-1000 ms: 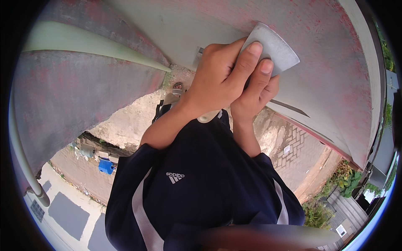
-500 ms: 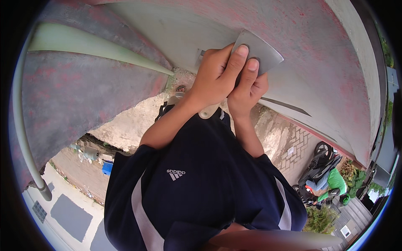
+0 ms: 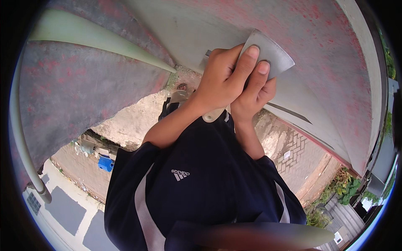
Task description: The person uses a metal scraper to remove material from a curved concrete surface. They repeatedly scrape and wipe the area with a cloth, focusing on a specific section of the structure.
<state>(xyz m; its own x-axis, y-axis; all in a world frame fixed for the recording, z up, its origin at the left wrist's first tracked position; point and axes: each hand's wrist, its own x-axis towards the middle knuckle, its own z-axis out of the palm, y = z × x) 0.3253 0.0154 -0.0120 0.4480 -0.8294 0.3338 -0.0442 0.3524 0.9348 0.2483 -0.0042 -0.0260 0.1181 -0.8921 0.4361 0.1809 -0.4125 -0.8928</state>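
Observation:
Both hands hold one scraper (image 3: 274, 56), with a wide grey metal blade and a pale handle whose end (image 3: 212, 116) sticks out below my wrists. My left hand (image 3: 224, 79) is closed round it, its thumb laid along the blade. Close beside it, my right hand (image 3: 253, 94) grips too, its thumb also pressed on the blade. The blade's edge is at the grey wall (image 3: 318, 54), which carries streaks of red; whether it touches everywhere I cannot tell. My fingers behind the blade are hidden.
On the left stand a grey, red-flecked wall (image 3: 83, 88), a pale green post (image 3: 92, 39) and a pipe (image 3: 27, 154). My sandalled foot (image 3: 181, 87) is on rough ground. A blue object (image 3: 106, 164) lies lower left. Paving (image 3: 293, 154) and plants (image 3: 347, 190) are at right.
The scraper and both hands have shifted slightly right in the picture, still gripped the same way. A motorbike with a rider in green at the lower right is no longer in view.

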